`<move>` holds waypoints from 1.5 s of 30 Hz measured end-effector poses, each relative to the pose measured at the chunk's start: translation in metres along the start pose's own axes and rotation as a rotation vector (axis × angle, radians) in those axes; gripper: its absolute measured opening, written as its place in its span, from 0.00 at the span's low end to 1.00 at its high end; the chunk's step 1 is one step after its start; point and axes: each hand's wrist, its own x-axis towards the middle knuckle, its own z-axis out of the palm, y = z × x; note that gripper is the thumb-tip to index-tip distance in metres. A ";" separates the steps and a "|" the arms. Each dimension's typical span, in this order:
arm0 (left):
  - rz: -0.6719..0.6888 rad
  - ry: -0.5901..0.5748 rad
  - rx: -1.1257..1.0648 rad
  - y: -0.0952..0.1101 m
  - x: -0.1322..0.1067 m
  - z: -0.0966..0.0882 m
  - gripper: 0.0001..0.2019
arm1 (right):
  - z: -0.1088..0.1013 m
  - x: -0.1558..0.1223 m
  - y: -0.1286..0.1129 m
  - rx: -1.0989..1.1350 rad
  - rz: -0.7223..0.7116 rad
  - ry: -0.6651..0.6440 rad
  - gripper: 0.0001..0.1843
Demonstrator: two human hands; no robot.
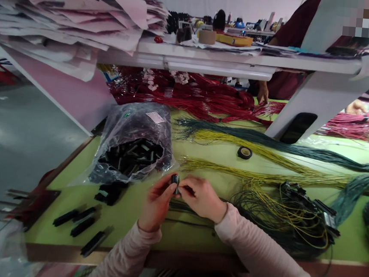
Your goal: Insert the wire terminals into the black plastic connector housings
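My left hand [155, 205] is closed around a small black plastic connector [175, 179], held up above the green table. Right beside it, my right hand [203, 199] pinches with thumb and forefinger at the connector's side. What lies between those fingertips is too small to make out. Dark wires [181, 206] run along the table under my right hand. Behind my left hand a clear plastic bag [154, 129] lies with its mouth towards me, full of black connectors [133, 153]. Several loose black connectors [83, 226] lie at the left front.
Yellow wires [233, 168] and dark green wires [252, 136] stretch across the table, with a black tape roll [244, 152] between. A tangled wire bundle with connectors [308, 205] lies right. Metal prongs [17, 203] jut at the left edge. Another person's hand [263, 93] touches red wires [207, 95].
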 end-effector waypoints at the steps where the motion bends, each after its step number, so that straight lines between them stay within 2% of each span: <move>1: 0.001 0.010 -0.001 -0.001 0.000 0.000 0.15 | 0.001 0.000 -0.001 -0.020 -0.007 0.007 0.07; 4: -0.031 0.035 -0.057 -0.002 0.001 0.001 0.15 | 0.002 -0.002 0.001 -0.031 -0.033 0.006 0.07; 7: -0.096 0.050 -0.130 0.002 0.007 -0.002 0.15 | -0.004 -0.005 0.011 0.110 0.005 -0.035 0.07; 9: -0.127 0.063 -0.145 0.006 0.011 -0.004 0.15 | -0.010 -0.006 0.023 0.224 0.123 -0.113 0.10; 11: -0.145 0.059 -0.141 0.009 0.013 -0.005 0.14 | -0.016 -0.006 0.037 0.224 0.269 -0.188 0.16; 13: -0.168 0.042 -0.135 0.012 0.012 -0.005 0.13 | -0.019 -0.005 0.049 0.038 0.319 -0.241 0.17; 16: -0.195 0.056 -0.125 0.013 0.010 -0.004 0.11 | -0.021 0.001 0.061 -0.463 0.267 -0.240 0.10; 19: -0.218 0.039 -0.100 0.011 0.009 -0.004 0.12 | -0.025 0.012 0.067 -0.848 0.287 -0.254 0.10; 21: -0.236 0.010 -0.098 0.009 0.009 -0.004 0.12 | -0.026 0.018 0.070 -0.936 0.276 -0.316 0.10; 25: -0.263 -0.005 -0.124 0.007 0.009 -0.005 0.12 | -0.028 0.023 0.074 -0.944 0.200 -0.399 0.10; 30: -0.315 -0.023 -0.153 0.005 0.010 -0.005 0.13 | -0.042 0.016 0.071 -0.953 0.167 -0.402 0.10; 33: -0.338 -0.032 -0.160 0.002 0.011 -0.006 0.14 | -0.049 0.011 0.071 -0.856 0.153 -0.271 0.11; 36: -0.345 -0.038 -0.171 0.000 0.012 -0.006 0.14 | -0.047 0.009 0.068 -0.581 0.175 -0.123 0.09; 41: -0.333 -0.057 -0.176 0.001 0.012 -0.003 0.14 | -0.034 0.007 0.063 -0.131 0.137 -0.070 0.09; 45: -0.339 -0.044 -0.170 -0.002 0.013 -0.003 0.14 | -0.027 0.008 0.072 0.098 0.266 -0.012 0.11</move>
